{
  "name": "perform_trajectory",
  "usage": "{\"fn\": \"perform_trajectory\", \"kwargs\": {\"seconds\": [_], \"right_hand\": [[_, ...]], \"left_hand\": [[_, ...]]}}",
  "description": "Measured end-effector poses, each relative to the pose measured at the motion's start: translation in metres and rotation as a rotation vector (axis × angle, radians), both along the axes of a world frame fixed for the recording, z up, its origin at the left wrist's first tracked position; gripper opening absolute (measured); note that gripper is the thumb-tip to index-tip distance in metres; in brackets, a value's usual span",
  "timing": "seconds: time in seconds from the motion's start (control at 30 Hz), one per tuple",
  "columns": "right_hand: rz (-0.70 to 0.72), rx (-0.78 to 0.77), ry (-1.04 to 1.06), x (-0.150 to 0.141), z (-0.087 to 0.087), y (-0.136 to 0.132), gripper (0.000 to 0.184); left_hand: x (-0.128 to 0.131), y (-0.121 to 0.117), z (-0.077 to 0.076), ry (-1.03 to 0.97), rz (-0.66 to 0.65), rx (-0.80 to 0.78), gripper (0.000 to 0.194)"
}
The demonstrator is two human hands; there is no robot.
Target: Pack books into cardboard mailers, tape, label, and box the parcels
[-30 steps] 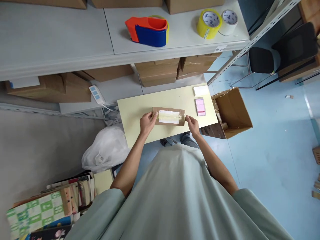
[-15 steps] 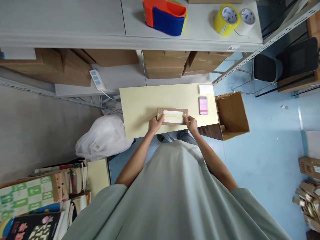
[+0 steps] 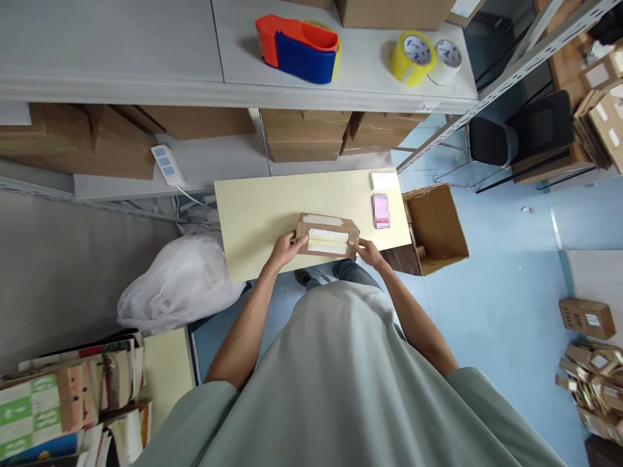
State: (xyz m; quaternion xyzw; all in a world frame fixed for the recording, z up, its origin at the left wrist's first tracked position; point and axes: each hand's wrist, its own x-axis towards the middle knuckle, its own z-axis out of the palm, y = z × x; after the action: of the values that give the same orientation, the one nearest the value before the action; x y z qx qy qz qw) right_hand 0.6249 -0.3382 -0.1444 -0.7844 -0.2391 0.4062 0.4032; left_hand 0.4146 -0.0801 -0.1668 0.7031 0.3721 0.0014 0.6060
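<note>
A small brown cardboard box (image 3: 325, 228) with white labels and clear tape is held between my two hands, over the front part of the pale yellow table (image 3: 257, 207). My left hand (image 3: 286, 250) grips its left end, thumb on the labelled face. At the opposite end, my right hand (image 3: 368, 251) pinches the box's right edge. The box is tilted, so two of its faces show. To its right on the table lie a pink phone-like item (image 3: 381, 211), its face blurred, and a white flat item (image 3: 384, 181).
An open carton (image 3: 438, 227) stands on the floor right of the table. A shelf (image 3: 146, 71) behind carries a red-and-blue tape dispenser (image 3: 304, 52) and tape rolls (image 3: 413, 57). At left are a white plastic bag (image 3: 180, 285) and stacked books (image 3: 73, 389).
The box has been tipped, and a second face with a white strip now shows on it. Both hands keep their hold at its ends. The whole view has shifted slightly.
</note>
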Motion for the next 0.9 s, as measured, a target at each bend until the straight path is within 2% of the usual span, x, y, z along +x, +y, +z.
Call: {"fn": "perform_trajectory", "kwargs": {"seconds": [0.13, 0.27, 0.37, 0.47, 0.53, 0.67, 0.77, 0.9], "right_hand": [[-0.016, -0.084, -0.191, 0.032, 0.006, -0.005, 0.063], [0.039, -0.157, -0.29, 0.06, -0.002, 0.004, 0.063], [0.144, -0.2, -0.256, 0.07, -0.016, 0.011, 0.072], [0.266, -0.228, -0.203, 0.082, -0.03, 0.009, 0.08], [0.309, -0.197, -0.198, 0.098, -0.036, 0.001, 0.079], [0.253, -0.108, -0.266, 0.155, -0.045, -0.016, 0.055], [0.171, -0.063, -0.305, 0.208, -0.053, -0.02, 0.045], [0.069, -0.016, -0.365, 0.269, -0.07, -0.014, 0.042]], "left_hand": [[0.022, -0.008, -0.002, -0.02, -0.007, 0.175, 0.035], [0.039, -0.026, -0.011, 0.074, 0.061, 0.337, 0.027], [0.044, -0.038, -0.018, 0.187, 0.084, 0.362, 0.03], [0.044, -0.044, -0.019, 0.262, 0.07, 0.404, 0.044], [0.045, -0.045, -0.015, 0.293, 0.105, 0.464, 0.056], [0.066, -0.047, 0.007, 0.319, 0.232, 0.57, 0.068], [0.102, -0.054, 0.026, 0.325, 0.261, 0.611, 0.065], [0.164, -0.072, 0.044, 0.315, 0.223, 0.628, 0.062]]}}
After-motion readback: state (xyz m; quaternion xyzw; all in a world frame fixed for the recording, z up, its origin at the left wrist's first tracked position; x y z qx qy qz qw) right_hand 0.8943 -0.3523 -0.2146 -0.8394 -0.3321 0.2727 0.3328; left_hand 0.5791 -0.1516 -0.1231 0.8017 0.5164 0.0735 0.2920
